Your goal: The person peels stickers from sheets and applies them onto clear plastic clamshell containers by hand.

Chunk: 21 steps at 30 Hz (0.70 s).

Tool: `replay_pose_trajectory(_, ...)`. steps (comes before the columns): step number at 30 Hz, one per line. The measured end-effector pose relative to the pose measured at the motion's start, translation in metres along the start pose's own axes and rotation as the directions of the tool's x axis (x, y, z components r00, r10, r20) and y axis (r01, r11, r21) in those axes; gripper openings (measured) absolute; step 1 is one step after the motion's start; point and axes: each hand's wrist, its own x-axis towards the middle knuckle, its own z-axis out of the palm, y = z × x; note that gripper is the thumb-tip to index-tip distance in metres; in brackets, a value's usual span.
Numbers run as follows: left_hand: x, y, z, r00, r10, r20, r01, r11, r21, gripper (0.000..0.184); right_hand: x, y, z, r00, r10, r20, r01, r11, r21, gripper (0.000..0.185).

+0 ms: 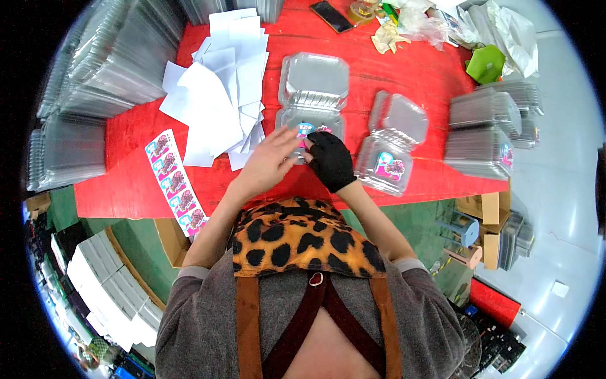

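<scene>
An opened clear plastic clamshell box (314,79) lies on the red table in front of me, its lid half pointing away. On its near half is a pink and blue sticker (305,129), partly covered by my hands. My left hand (273,156) is bare and rests at the sticker's left side, fingers stretched out. My right hand (332,162), in a black fingerless glove, lies over the right part of the sticker, thumb and fingers apart. Right of it sits a second open clamshell box (398,118) with a grape-picture sticker (390,166) on it.
A sticker strip (176,183) hangs over the table's front edge at left, below a pile of white paper sheets (218,95). Stacked clear boxes stand left (120,57) and right (483,136). A phone (331,16), tape roll (363,11) and plastic bags (421,28) lie behind.
</scene>
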Motion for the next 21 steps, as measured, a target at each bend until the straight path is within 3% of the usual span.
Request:
replay_pose_trajectory(2, -0.005, 0.002, 0.012, 0.997, 0.015, 0.079, -0.026, 0.99, 0.137, 0.044, -0.005, 0.001, -0.006, 0.998, 0.034, -0.045, -0.035, 0.999, -0.024, 0.032)
replay_pose_trajectory(3, -0.006, 0.007, 0.009, 0.999, 0.032, 0.041, -0.039, 0.982, 0.184, 0.043, -0.009, 0.002, -0.01, 0.996, 0.051, -0.067, -0.053, 0.998, -0.033, 0.035)
replay_pose_trajectory(6, -0.012, -0.002, 0.006, 0.998, 0.023, 0.051, -0.025, 0.999, 0.037, 0.043, -0.028, 0.007, -0.016, 0.889, 0.406, -0.213, -0.418, 0.908, -0.011, 0.04)
replay_pose_trajectory(7, -0.014, -0.001, 0.005, 0.998, -0.06, -0.006, 0.06, 0.998, -0.011, 0.043, -0.032, 0.009, -0.021, 0.843, 0.486, -0.23, -0.49, 0.871, 0.043, 0.038)
replay_pose_trajectory(10, -0.02, 0.001, 0.005, 0.95, -0.287, -0.125, 0.266, 0.95, -0.16, 0.047, -0.047, 0.019, -0.024, 0.711, 0.702, -0.043, -0.694, 0.71, 0.119, 0.036)
replay_pose_trajectory(12, -0.024, -0.005, 0.014, 0.895, -0.418, -0.158, 0.376, 0.895, -0.242, 0.051, -0.055, 0.019, -0.026, 0.69, 0.724, 0.0, -0.705, 0.672, 0.226, 0.038)
replay_pose_trajectory(15, -0.024, -0.008, 0.023, 0.886, -0.453, -0.095, 0.329, 0.762, -0.557, 0.053, -0.062, 0.022, -0.02, 0.684, 0.73, -0.001, -0.699, 0.655, 0.288, 0.038)
replay_pose_trajectory(18, -0.033, -0.01, 0.032, 0.91, -0.386, -0.148, 0.316, 0.88, -0.355, 0.056, -0.062, 0.024, -0.023, 0.701, 0.713, 0.014, -0.693, 0.677, 0.248, 0.038)
replay_pose_trajectory(21, -0.038, 0.005, 0.019, 0.914, -0.401, -0.068, 0.348, 0.857, -0.381, 0.057, -0.067, 0.021, -0.029, 0.717, 0.692, 0.083, -0.694, 0.698, 0.174, 0.037)
